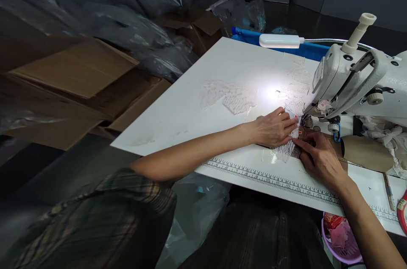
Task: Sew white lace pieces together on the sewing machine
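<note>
A piece of white lace (285, 151) lies by the needle of the white sewing machine (330, 76). My left hand (276, 128) rests on this lace from the left, palm down, its fingers stretched toward the presser foot (303, 120). From the right, my right hand (322, 156) meets the lace edge with index finger and thumb, which look closed on it; its other fingers are curled. Part of the lace is hidden beneath my left hand. More lace pieces (240, 98) lie on the white table to the left, and others (295, 91) behind the needle.
A lamp (280, 41) lights the white tabletop (178, 112), which has a printed ruler (267, 179) along its front. At right are a small pointed tool (388, 191), red-handled scissors (402, 211) and white fabric scraps (389, 139). A purple basket (346, 256) sits below; cardboard boxes (76, 67) stand left.
</note>
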The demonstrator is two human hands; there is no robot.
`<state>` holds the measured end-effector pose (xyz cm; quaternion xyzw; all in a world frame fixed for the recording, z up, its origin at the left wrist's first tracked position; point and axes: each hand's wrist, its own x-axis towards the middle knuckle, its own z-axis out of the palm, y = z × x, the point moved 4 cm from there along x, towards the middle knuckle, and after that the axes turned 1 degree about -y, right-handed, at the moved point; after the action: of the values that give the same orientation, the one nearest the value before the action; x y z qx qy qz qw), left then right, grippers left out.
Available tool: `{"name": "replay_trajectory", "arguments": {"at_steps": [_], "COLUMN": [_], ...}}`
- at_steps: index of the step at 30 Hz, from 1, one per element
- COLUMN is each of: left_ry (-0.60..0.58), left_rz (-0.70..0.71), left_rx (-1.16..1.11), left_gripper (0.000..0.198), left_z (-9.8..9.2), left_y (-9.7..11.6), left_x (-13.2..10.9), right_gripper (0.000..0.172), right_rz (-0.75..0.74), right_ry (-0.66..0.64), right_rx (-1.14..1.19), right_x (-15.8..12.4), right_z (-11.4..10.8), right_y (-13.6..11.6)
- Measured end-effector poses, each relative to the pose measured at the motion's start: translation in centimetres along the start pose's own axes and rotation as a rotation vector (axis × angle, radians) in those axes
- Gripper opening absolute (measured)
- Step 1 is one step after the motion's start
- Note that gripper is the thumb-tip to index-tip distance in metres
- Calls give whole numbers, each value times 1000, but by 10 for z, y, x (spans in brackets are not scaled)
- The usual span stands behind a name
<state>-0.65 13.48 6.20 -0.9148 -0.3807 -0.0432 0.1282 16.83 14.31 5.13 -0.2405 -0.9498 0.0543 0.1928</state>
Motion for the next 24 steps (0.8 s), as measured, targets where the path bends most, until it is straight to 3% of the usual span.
{"name": "replay_trajectory", "arguments": {"at_steps": [5, 12, 24], "left_ry": [7, 48, 80], "left_rz": [-41, -109, -145], "left_rx": [-96, -234, -321], "left_gripper": [41, 42, 42], "left_z": [3, 9, 12], "left_y": [-6, -7, -7], "left_x": [7, 1, 1], "right_gripper": [39, 36, 33], "right_rz": [5, 34, 45], "right_ry": [50, 19, 50], "right_rx": [5, 61, 66], "right_x": [2, 2, 3], "right_z": [-1, -6, -7], "right_y": [4, 3, 2]}}
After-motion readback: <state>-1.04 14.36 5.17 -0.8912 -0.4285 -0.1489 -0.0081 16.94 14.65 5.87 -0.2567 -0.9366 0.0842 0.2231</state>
